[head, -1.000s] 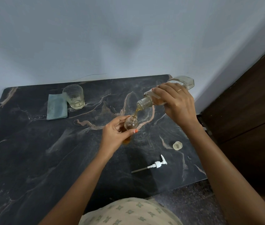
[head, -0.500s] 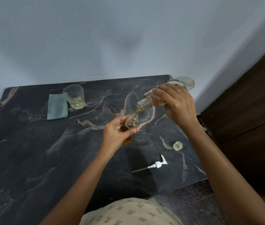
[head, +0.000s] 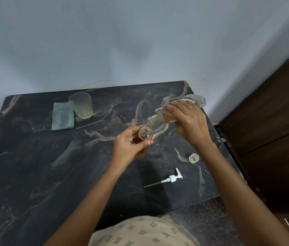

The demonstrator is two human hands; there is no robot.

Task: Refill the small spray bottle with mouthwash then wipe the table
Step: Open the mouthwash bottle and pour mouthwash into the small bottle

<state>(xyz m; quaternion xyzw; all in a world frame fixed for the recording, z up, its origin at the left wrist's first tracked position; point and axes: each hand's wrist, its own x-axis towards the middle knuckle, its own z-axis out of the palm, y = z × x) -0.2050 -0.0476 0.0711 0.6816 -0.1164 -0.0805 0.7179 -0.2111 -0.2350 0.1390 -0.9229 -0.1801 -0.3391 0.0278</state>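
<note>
1. Dark marble table [head: 33,174], centre frame: small spray bottle [head: 144,134] is gripped by the left hand [head: 127,150], fingers curled round it;
2. mouthwash bottle [head: 159,118], grasped by the right hand [head: 188,121], is tilted above; mouths should be kept aligned, tilt shallow.

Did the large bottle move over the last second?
Yes, slightly. Judged against the cap, the large bottle in the right hand dipped down and left, its mouth now meeting the small bottle.
</note>
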